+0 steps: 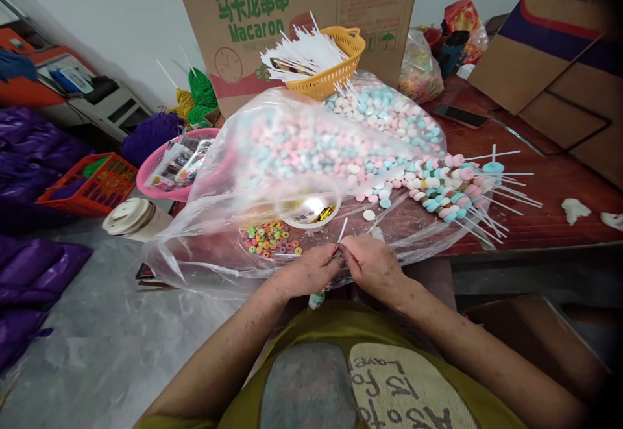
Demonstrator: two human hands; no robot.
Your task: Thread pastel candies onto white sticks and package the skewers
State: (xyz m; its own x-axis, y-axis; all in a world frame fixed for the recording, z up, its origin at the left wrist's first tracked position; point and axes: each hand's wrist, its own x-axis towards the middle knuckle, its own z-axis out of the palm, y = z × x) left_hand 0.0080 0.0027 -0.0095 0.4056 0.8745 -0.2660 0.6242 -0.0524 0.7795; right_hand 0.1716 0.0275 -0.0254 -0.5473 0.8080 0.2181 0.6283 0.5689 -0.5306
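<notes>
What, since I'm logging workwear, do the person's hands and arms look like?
The left hand and right hand wear no gloves; both forearms are bare, with no watch showing. An olive-green sleeve edge shows on the left arm.

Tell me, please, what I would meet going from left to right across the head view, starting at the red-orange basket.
Red-orange basket, pink basin, colourful rings, left hand, right hand, loaded skewers, white scraps.

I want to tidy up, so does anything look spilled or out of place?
Slightly: crumpled white scraps lie on the table at far right, like litter, and a white candy sits apart from the heap, as if strayed.
</notes>
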